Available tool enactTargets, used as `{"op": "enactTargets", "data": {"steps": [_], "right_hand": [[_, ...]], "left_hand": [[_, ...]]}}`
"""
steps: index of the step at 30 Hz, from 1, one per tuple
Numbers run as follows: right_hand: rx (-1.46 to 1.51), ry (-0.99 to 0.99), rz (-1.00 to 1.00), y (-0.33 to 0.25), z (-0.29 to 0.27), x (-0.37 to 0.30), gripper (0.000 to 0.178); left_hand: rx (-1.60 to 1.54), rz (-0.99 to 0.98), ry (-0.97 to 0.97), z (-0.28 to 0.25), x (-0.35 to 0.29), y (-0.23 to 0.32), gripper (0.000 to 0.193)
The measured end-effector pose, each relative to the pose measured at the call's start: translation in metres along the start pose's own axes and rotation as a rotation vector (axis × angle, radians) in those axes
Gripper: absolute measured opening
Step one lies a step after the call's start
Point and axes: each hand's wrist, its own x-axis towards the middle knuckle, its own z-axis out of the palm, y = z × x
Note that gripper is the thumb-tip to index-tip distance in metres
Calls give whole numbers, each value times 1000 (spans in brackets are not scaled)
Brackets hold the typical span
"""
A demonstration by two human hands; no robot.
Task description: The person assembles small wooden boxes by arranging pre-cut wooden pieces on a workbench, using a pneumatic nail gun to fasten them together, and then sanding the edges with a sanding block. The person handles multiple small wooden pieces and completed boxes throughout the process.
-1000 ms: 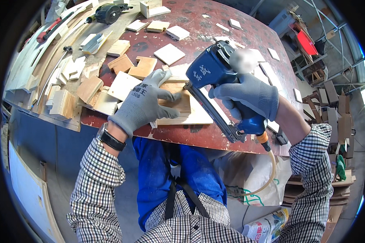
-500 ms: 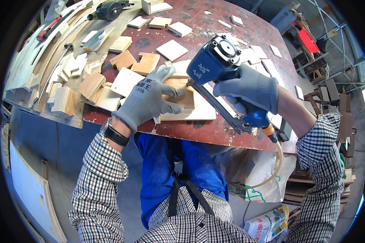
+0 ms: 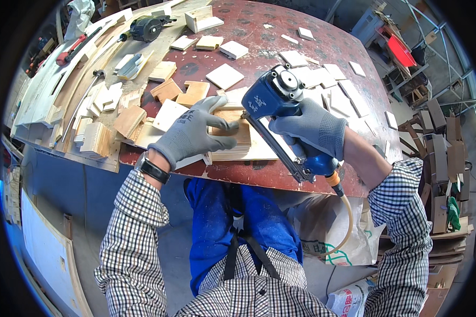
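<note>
My gloved right hand (image 3: 309,127) is wrapped around the grip of a blue pneumatic nail gun (image 3: 272,98). The gun's slim magazine slants down toward me, and its nose meets or hovers just over a small brown wooden block (image 3: 238,133); contact is hard to tell. That block lies on a pale flat board (image 3: 262,149) near the table's front edge. My gloved left hand (image 3: 195,129) rests at the block's left side, fingers spread, with some fingertips on its top. A beige air hose (image 3: 349,222) hangs from the orange coupling (image 3: 332,178) under the gun's grip.
Loose pale wood pieces (image 3: 225,77) lie about the worn red tabletop (image 3: 243,21). On the left stand stacked offcuts (image 3: 96,140), a hammer (image 3: 98,75) and a dark power tool (image 3: 147,27). A white sack (image 3: 328,227) sits below the front edge; scrap wood (image 3: 441,158) is piled at right.
My view has shifted a little, so the table's left side appears farther right. My right hand and the nail gun sit slightly farther left and lower; my left hand stays at the block.
</note>
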Motion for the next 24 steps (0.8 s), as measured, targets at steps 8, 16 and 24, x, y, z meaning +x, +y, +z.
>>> {"op": "enactTargets", "data": {"steps": [8, 16, 24], "right_hand": [[181, 12, -63, -2, 5, -49, 34], [51, -58, -132, -13, 28, -38, 42], [-41, -90, -90, -28, 33, -18, 37]], "left_hand": [[-120, -54, -212, -28, 19, -6, 29], [-43, 95, -140, -15, 29, -31, 28], [-60, -5, -158, -18, 34, -20, 28]]}}
